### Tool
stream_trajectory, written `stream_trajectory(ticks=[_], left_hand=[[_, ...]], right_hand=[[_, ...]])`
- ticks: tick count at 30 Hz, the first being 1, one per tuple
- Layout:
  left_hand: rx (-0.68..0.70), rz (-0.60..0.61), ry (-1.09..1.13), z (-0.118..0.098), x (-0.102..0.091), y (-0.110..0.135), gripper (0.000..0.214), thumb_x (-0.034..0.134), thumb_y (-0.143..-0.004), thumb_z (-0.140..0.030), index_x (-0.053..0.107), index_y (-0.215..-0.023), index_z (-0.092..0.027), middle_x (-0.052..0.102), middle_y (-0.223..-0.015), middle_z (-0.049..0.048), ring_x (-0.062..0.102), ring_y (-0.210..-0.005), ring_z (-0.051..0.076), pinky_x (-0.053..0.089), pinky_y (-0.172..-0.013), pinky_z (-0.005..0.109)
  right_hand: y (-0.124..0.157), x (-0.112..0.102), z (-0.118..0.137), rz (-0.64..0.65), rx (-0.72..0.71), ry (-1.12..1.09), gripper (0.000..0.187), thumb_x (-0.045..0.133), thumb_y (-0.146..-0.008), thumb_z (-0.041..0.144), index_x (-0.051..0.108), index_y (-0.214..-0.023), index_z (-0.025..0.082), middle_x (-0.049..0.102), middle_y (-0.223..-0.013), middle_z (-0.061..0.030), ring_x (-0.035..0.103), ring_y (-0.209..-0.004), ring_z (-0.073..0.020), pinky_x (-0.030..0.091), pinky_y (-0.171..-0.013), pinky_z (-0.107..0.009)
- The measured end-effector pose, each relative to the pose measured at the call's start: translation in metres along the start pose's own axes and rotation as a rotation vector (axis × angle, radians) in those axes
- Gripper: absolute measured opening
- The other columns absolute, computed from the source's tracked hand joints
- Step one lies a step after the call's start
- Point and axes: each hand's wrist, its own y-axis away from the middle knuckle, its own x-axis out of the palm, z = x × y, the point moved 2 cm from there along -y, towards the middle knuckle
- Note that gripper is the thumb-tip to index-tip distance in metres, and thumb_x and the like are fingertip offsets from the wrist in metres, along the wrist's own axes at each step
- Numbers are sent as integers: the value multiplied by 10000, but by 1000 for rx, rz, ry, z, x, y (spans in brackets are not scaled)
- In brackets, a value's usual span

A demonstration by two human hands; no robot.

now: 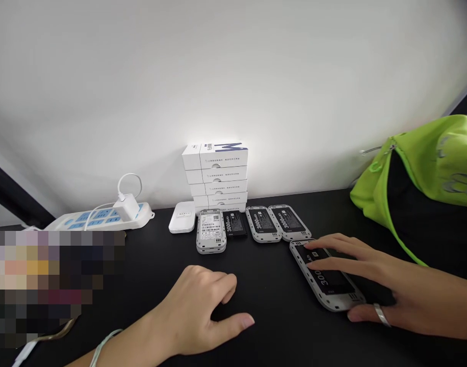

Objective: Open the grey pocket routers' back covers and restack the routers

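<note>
On the black table, my right hand (390,280) holds a portable Wi-Fi device (335,300) with its back off and a black battery (329,278) showing. Fingers span its top while the thumb lies at the near right corner. My left hand (203,308) rests empty on the table, fingers loosely curled and thumb stretched apart. Beyond sit two more devices with batteries in, one on the left (263,224) and one on the right (290,223). A small stack of devices without batteries (211,232) stands beside a loose battery (236,224).
White boxes (220,176) are stacked against the wall, with a closed white device (182,217) to their left. Farther left, a power strip (137,216) carries a white charger (127,206) and cable. A green bag (420,173) lies at right. A blurred patch covers the left edge.
</note>
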Motion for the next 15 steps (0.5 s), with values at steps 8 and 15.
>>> stream_trajectory(ticks=[8,15], left_hand=[[1,-4,-21,-1,0,0,438,397,-927,-582,404,-713,-201,469,-586,-43,372,-477,125,214,-508,266],[2,-18,-44,-2,-1,1,448,395,-926,-585,419,-704,-197,532,-595,-23,453,-485,142,219,-506,270]], right_hand=[[-35,-29,60,-53,-142,-88,528,620,-847,534,503,-1341,392,454,-1470,-14,469,-1320,-318,459,-1052,-456],[-111,-24,101,-147,-417,-92,603,563,-863,604,497,-1331,229,421,-1468,-120,322,-1388,-315,333,-1109,-502]])
